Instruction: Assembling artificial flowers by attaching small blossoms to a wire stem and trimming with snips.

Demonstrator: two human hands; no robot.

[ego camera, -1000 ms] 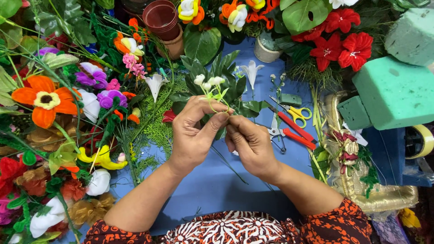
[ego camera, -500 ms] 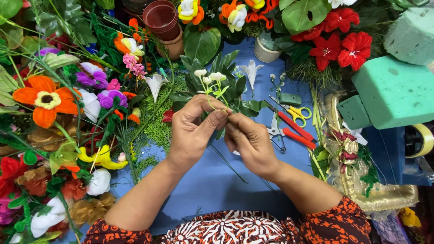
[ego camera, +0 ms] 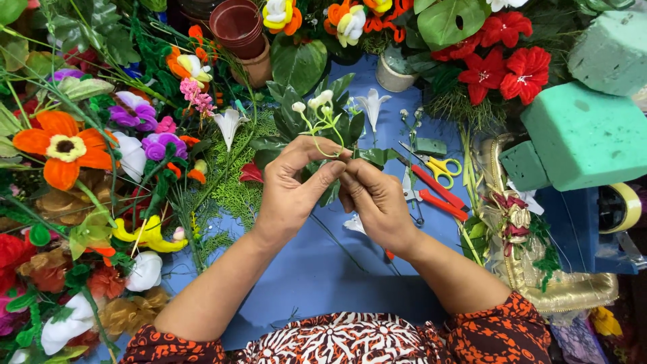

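The left hand (ego camera: 291,195) is pinching the thin green stems of a small artificial sprig (ego camera: 318,114) between thumb and forefinger, its other fingers curling underneath. The right hand (ego camera: 379,202) is closing against it from the other side, fingertips pressed to the same bunch of stems, so both hands are meeting over the middle of the blue worktop (ego camera: 317,269). The sprig is rising above the fingers, carrying white buds on curved stalks, with dark green leaves (ego camera: 296,118) lying just behind it.

Just beside the right hand, red-handled pliers (ego camera: 438,199) are lying on the worktop, with yellow-handled scissors (ego camera: 441,167) near them. Farther right, blocks of green floral foam (ego camera: 583,138) are sitting above a gold-trimmed basket (ego camera: 559,286), and a roll of tape (ego camera: 623,205) is showing at the edge. To the left, a heap of artificial flowers is spreading out, among them an orange flower (ego camera: 60,145) and purple blooms (ego camera: 135,114). Red flowers (ego camera: 505,61) and stacked brown pots (ego camera: 239,27) are sitting along the far side.
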